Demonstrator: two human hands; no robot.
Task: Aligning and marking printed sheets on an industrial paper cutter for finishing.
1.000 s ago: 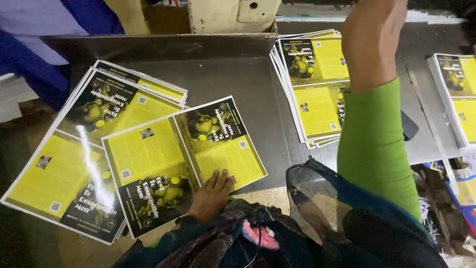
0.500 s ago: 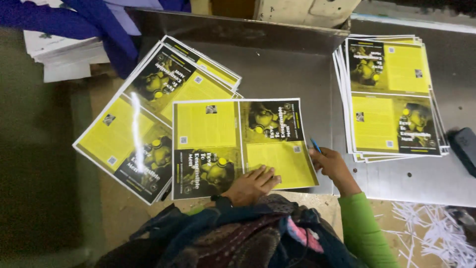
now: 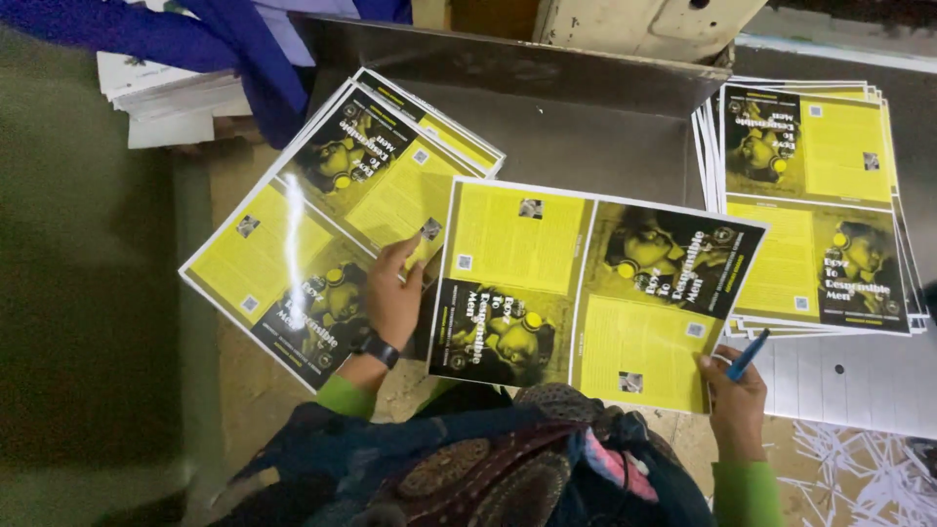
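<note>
A large printed sheet [image 3: 586,283] in yellow and black is held flat above the metal table [image 3: 586,127]. My left hand [image 3: 392,293] grips its left edge, with a dark watch at the wrist. At the sheet's lower right corner, my right hand [image 3: 734,390] pinches the paper and also holds a blue pen [image 3: 749,353]. A fanned stack of the same sheets [image 3: 332,205] lies on the left, partly under the held sheet and my left hand. A second stack [image 3: 820,205] lies on the right.
Blue cloth [image 3: 234,49] hangs at the top left over a pile of white paper [image 3: 166,93]. A beige machine body [image 3: 644,24] stands at the back. White sheets [image 3: 859,381] and paper trimmings [image 3: 859,468] lie at the lower right.
The single sheet has shifted right off the left stack. My left hand moved from its bottom edge to its left edge. My right hand now grips its lower right corner.
</note>
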